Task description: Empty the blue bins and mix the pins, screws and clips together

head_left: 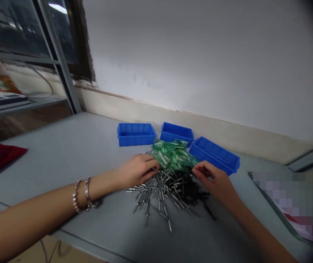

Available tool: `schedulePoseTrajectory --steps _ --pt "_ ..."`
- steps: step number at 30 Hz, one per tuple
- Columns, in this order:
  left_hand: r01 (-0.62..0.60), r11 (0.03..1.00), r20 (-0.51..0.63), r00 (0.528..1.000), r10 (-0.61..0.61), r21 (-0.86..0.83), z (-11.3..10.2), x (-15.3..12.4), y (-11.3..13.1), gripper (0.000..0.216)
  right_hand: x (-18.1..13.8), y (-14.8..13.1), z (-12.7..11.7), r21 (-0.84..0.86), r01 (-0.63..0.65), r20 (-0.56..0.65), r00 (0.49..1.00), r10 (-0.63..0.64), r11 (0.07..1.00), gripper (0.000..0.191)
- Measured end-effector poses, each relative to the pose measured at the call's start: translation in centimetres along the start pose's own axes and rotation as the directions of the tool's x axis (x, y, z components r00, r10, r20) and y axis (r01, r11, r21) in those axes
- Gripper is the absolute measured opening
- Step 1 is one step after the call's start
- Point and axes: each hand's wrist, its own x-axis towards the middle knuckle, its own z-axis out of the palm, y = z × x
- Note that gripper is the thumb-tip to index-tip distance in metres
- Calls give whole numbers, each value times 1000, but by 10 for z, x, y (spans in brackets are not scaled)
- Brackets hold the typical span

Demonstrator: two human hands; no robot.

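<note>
A heap of thin silver blind rivets (159, 195) is spread over the grey table. My left hand (140, 170) reaches into it from the left, its fingers and thumb closed around some of the rivets. Behind the rivets lies a pile of small green plastic packets (174, 155). Dark, thin pieces (190, 190) lie heaped on the right side, their kind unclear. My right hand (211, 177) is at the right edge of the piles with thumb and fingertips pinched together; whatever is between them is too small to make out.
Three blue plastic bins stand behind the piles: a left bin (137, 140), a middle bin (176, 133) and a right bin (215, 155). A red bag (0, 157) lies at the far left. A flat, dark-edged, blurred-out object (287, 204) is at the right. A wall (200, 65) rises behind the table.
</note>
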Motion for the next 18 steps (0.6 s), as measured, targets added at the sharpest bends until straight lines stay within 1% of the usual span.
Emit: schedulePoseTrajectory --steps 3,6,10,18 --pt "4 1000 -16 1000 -4 -26 1 1 -1 13 1 3 3 9 -13 22 1000 13 1000 19" --pt "-6 999 -36 999 5 -35 2 1 -1 14 3 6 6 2 4 53 999 -4 1000 17" --pt "-21 998 -51 999 18 -57 3 2 -3 14 5 10 6 -2 17 45 999 -17 1000 16" --pt "-51 995 -43 998 47 -88 3 2 -4 15 5 10 4 -93 51 47 998 -47 994 17"
